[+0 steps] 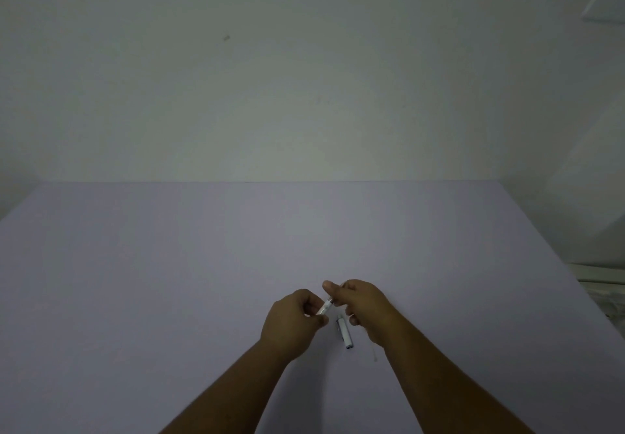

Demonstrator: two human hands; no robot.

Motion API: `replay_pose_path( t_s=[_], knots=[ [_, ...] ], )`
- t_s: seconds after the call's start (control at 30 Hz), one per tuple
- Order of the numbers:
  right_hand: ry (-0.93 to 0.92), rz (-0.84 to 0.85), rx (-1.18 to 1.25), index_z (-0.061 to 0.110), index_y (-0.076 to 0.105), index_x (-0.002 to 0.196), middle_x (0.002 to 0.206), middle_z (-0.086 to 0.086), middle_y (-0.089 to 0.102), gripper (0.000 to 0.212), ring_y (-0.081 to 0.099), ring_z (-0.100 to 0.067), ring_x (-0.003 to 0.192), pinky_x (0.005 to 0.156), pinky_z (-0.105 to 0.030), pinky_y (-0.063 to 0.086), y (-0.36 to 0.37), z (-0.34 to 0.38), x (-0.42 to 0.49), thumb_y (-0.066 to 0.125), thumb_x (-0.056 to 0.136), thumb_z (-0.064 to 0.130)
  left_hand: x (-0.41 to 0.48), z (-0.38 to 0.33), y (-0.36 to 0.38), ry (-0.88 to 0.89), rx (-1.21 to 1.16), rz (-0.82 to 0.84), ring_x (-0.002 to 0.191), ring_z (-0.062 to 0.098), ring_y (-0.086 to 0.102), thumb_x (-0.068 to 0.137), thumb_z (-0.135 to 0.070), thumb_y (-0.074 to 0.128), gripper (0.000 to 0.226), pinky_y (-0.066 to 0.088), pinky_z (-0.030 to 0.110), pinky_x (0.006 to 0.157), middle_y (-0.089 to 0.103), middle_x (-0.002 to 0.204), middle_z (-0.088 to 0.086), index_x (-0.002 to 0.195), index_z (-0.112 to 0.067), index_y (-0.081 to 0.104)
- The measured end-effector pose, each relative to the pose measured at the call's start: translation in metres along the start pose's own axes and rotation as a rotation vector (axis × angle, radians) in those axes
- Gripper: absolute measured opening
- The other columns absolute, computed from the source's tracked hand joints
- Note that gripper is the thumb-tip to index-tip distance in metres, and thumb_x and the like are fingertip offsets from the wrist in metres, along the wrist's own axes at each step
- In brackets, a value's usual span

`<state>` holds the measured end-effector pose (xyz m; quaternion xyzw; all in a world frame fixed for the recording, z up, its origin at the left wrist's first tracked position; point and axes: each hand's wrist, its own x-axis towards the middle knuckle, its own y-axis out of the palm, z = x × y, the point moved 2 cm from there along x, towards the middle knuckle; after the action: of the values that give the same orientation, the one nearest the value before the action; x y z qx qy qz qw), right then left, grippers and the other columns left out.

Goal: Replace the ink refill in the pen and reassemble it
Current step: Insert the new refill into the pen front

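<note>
Presently we list: left hand [294,323] and right hand [360,303], both pinching the pen barrel [325,307] above the table [169,281]; cap [345,334] lying beneath. Risk, we judge: the barrel slipping, the cap rolling. Surface: plain lilac. Room: bare pale wall [270,78].

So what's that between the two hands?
In the head view, a thin white plastic pen barrel bridges the gap, held by the left hand and the right hand. Below it, a white pen cap lies on the lilac table.
</note>
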<state>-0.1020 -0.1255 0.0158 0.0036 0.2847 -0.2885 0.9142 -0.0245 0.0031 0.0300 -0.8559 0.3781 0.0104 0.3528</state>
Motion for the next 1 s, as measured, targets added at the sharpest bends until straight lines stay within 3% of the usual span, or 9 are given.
replay_pose_path(
  t_s=[0.1,0.17,0.33,0.5,0.63,0.77,0.87,0.93,1.0],
  knots=[
    [-0.048,0.033,0.126,0.017,0.069,0.081,0.083,-0.004,0.064,0.007,0.047,-0.014,0.066,0.060,-0.025,0.041,-0.002,0.000,0.000,0.066,0.082,0.023,0.001,0.000,0.000,-0.005,0.007,0.006,0.066,-0.002,0.055,0.074,-0.021,0.074,0.020,0.034,0.014,0.054,0.060,0.073,-0.017,0.072,-0.032,0.057],
    [-0.070,-0.008,0.108,0.015,0.069,0.076,0.077,-0.006,0.065,0.006,0.047,-0.013,0.059,0.057,-0.025,0.042,-0.003,0.000,0.002,0.067,0.082,0.019,0.002,-0.001,0.000,0.005,0.026,-0.001,0.066,-0.001,0.055,0.074,-0.022,0.074,0.021,0.034,0.014,0.054,0.060,0.073,-0.016,0.071,-0.033,0.057],
    [-0.002,-0.119,0.101,0.008,0.064,0.074,0.073,-0.007,0.063,0.027,0.048,-0.015,0.057,0.063,-0.031,0.045,0.002,0.001,0.004,0.075,0.075,0.032,0.001,-0.002,0.002,0.018,0.069,-0.063,0.071,0.007,0.058,0.075,-0.022,0.072,0.016,0.036,0.016,0.053,0.063,0.077,-0.011,0.074,-0.029,0.058],
    [0.026,-0.181,0.018,0.012,0.063,0.063,0.073,-0.006,0.063,0.033,0.051,-0.017,0.058,0.073,-0.038,0.050,0.007,0.002,0.006,0.074,0.073,0.042,0.000,-0.002,0.003,0.041,0.153,-0.125,0.075,0.011,0.059,0.080,-0.025,0.068,0.008,0.035,0.014,0.052,0.070,0.086,-0.005,0.084,-0.022,0.062],
    [0.066,-0.190,-0.035,0.008,0.067,0.073,0.070,0.001,0.063,0.035,0.057,-0.017,0.064,0.086,-0.042,0.052,0.007,0.003,0.005,0.073,0.074,0.042,-0.001,-0.002,0.005,0.045,0.163,-0.131,0.074,0.010,0.058,0.081,-0.026,0.068,0.009,0.034,0.014,0.052,0.070,0.087,-0.004,0.087,-0.021,0.062],
    [0.107,-0.142,-0.023,0.007,0.068,0.079,0.075,-0.003,0.065,0.039,0.050,-0.014,0.054,0.063,-0.033,0.047,0.003,0.007,0.005,0.071,0.076,0.045,0.002,0.000,0.005,-0.003,0.072,-0.083,0.068,0.006,0.056,0.077,-0.024,0.071,0.012,0.037,0.015,0.053,0.064,0.078,-0.011,0.082,-0.026,0.060],
    [0.067,-0.215,-0.068,0.007,0.069,0.089,0.083,0.000,0.069,0.045,0.054,-0.017,0.064,0.072,-0.034,0.048,-0.010,0.012,0.010,0.060,0.082,0.051,0.005,0.003,0.002,-0.086,-0.074,-0.025,0.063,0.004,0.057,0.075,-0.023,0.074,0.019,0.041,0.018,0.055,0.061,0.072,-0.012,0.086,-0.030,0.061],
    [-0.019,-0.309,-0.191,0.004,0.070,0.090,0.095,-0.010,0.073,0.040,0.060,-0.020,0.075,0.079,-0.034,0.048,-0.020,0.009,0.016,0.058,0.087,0.042,0.006,0.007,0.001,-0.154,-0.188,0.009,0.063,0.011,0.061,0.075,-0.021,0.074,0.022,0.047,0.024,0.057,0.064,0.074,-0.008,0.093,-0.027,0.065],
    [-0.023,-0.302,-0.402,0.004,0.071,0.088,0.096,-0.015,0.072,0.032,0.065,-0.028,0.089,0.081,-0.032,0.049,-0.022,0.000,0.021,0.058,0.088,0.033,0.006,0.011,-0.001,-0.220,-0.298,0.022,0.061,0.014,0.061,0.076,-0.017,0.074,0.019,0.049,0.027,0.054,0.066,0.073,-0.003,0.094,-0.018,0.069]
  ],
)
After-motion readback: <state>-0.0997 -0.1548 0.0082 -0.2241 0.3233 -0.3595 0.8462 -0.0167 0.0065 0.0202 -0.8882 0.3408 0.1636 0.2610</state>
